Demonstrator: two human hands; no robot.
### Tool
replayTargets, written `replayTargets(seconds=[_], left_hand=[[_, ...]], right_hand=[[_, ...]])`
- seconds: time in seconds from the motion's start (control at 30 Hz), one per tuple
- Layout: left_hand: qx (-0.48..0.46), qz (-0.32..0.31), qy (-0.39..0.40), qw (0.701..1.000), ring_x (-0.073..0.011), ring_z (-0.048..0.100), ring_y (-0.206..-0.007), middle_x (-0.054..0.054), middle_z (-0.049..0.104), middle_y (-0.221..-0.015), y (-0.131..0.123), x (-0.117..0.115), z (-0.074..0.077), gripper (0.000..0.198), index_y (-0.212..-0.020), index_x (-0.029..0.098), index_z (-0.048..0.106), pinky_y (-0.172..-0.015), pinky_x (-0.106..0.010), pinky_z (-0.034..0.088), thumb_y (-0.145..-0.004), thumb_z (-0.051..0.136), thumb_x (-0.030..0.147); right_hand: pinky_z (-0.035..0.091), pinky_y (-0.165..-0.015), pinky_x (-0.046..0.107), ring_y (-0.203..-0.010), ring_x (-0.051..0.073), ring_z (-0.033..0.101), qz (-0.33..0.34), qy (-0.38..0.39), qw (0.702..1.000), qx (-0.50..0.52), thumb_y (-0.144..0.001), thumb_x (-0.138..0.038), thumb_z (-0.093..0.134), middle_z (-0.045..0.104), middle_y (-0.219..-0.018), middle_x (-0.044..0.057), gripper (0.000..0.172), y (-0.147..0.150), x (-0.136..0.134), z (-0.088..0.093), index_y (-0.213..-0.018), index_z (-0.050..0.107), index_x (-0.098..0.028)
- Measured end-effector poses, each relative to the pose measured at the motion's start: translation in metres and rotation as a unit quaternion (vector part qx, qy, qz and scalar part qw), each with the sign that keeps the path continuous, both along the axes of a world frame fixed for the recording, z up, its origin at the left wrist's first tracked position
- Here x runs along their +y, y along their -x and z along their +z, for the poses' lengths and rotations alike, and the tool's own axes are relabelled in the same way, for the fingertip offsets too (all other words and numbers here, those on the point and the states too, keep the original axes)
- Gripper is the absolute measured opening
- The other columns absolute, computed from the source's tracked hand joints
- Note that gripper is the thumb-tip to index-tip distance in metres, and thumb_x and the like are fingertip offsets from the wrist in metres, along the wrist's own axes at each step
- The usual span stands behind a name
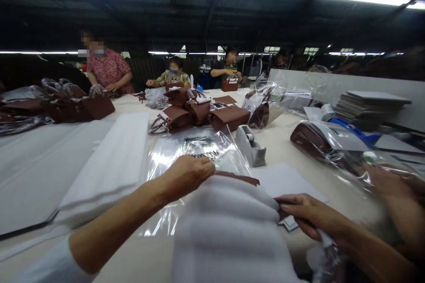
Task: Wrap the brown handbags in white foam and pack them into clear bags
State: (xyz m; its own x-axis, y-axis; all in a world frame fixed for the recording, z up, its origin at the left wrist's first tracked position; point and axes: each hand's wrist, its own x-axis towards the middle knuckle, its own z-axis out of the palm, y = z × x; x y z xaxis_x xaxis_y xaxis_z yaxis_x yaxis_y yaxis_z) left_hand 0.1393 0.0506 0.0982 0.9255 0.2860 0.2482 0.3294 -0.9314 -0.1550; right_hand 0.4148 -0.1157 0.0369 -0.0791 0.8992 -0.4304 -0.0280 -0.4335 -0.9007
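In front of me a white foam sheet point(232, 234) hangs in soft folds over a brown handbag point(237, 177), whose upper edge alone shows clearly. My left hand point(191, 172) is closed in a pinch at the top left corner, where sheet and bag meet. At the right side my right hand point(307, 212) grips a brown edge of the bag between thumb and fingers. Below that hand hangs something in crinkled clear wrap point(327, 256); a small white tag point(289, 223) shows beside it. Clear printed plastic bags point(199, 146) lie flat just beyond my left hand.
A grey tape dispenser point(250, 146) stands beyond the bag. Stacked white foam sheets point(109, 159) lie left, with brown handbags point(195, 108) behind. On the right, a co-worker's blurred hand point(388, 185) is at a plastic-wrapped bag point(315, 141). Other people work across the table.
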Motion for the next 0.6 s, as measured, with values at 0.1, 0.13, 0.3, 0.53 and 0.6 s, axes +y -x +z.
replayTargets(seconds=[0.1, 0.13, 0.3, 0.53, 0.6], left_hand=[[0.043, -0.015, -0.014, 0.999, -0.0082, 0.039, -0.048, 0.003, 0.050, -0.067, 0.018, -0.003, 0.002, 0.023, -0.073, 0.016, 0.049, -0.046, -0.023, 0.020, -0.091, 0.036, 0.022], [0.052, -0.019, -0.014, 0.998, -0.0082, 0.038, -0.048, 0.003, 0.049, -0.066, 0.023, -0.003, 0.001, 0.024, -0.072, 0.016, 0.049, -0.046, -0.023, 0.019, -0.091, 0.036, 0.022], [0.013, -0.033, 0.037, 0.999, -0.0089, 0.039, -0.054, 0.002, 0.046, -0.067, 0.026, -0.007, -0.009, 0.025, -0.073, 0.016, 0.050, -0.050, -0.022, 0.025, -0.092, 0.034, 0.019], [-0.066, -0.017, 0.038, 0.997, -0.0111, 0.040, -0.061, 0.001, 0.044, -0.071, 0.011, -0.017, -0.002, 0.023, -0.075, 0.016, 0.050, -0.056, -0.023, 0.029, -0.091, 0.034, 0.017], [-0.046, -0.029, 0.019, 0.998, -0.0123, 0.040, -0.060, 0.001, 0.046, -0.071, 0.011, -0.022, -0.004, 0.020, -0.074, 0.017, 0.048, -0.056, -0.025, 0.029, -0.089, 0.036, 0.012]], right_hand=[[0.010, -0.032, 0.013, -0.028, -0.004, 0.032, -0.082, 0.001, 0.996, 0.025, -0.073, -0.037, 0.063, 0.066, -0.092, 0.012, 0.038, -0.004, -0.006, -0.018, -0.105, 0.064, -0.016], [0.011, -0.032, 0.013, -0.028, -0.004, 0.032, -0.111, 0.005, 0.994, 0.025, -0.072, -0.037, 0.065, 0.066, -0.092, 0.012, 0.039, -0.006, -0.009, -0.022, -0.105, 0.064, -0.016], [0.013, -0.032, 0.012, -0.029, -0.003, 0.031, -0.206, 0.009, 0.976, 0.068, -0.069, -0.037, 0.067, 0.067, -0.090, 0.011, 0.041, 0.000, -0.017, -0.040, -0.104, 0.063, -0.015], [0.012, -0.031, 0.012, -0.024, -0.001, 0.027, -0.274, 0.001, 0.957, 0.098, -0.067, -0.042, 0.068, 0.060, -0.049, 0.004, 0.056, 0.016, -0.024, -0.067, -0.111, 0.057, -0.009], [0.011, -0.031, 0.012, -0.024, 0.001, 0.026, -0.304, -0.006, 0.948, 0.096, -0.066, -0.044, 0.069, 0.050, -0.036, -0.001, 0.060, 0.016, -0.027, -0.075, -0.112, 0.056, -0.008]])
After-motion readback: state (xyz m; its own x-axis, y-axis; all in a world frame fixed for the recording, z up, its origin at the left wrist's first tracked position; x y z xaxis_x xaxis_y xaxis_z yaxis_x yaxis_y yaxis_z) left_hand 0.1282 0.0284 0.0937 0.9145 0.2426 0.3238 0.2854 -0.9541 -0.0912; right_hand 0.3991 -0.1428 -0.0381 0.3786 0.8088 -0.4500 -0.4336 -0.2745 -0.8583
